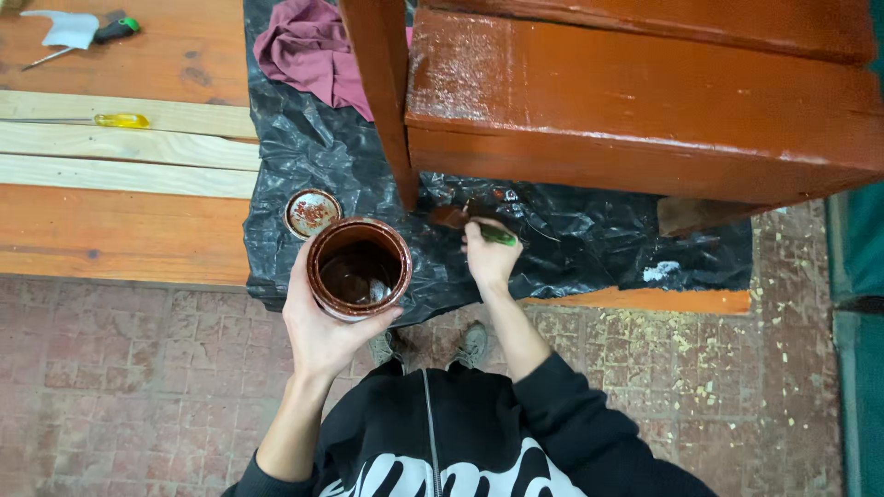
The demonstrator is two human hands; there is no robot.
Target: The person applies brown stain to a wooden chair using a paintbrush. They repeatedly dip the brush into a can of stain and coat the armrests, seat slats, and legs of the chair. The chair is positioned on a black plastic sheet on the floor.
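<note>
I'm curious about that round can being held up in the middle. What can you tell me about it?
The can is a small round tin, open at the top, its lid lying apart on the black plastic sheet. Its rim and inner wall are smeared reddish brown, and dark glossy brown paint sits low inside. It is held upright in the air, cupped from below and the side by the left hand, whose fingers wrap its wall. It hangs in front of the painted wooden piece.
</note>
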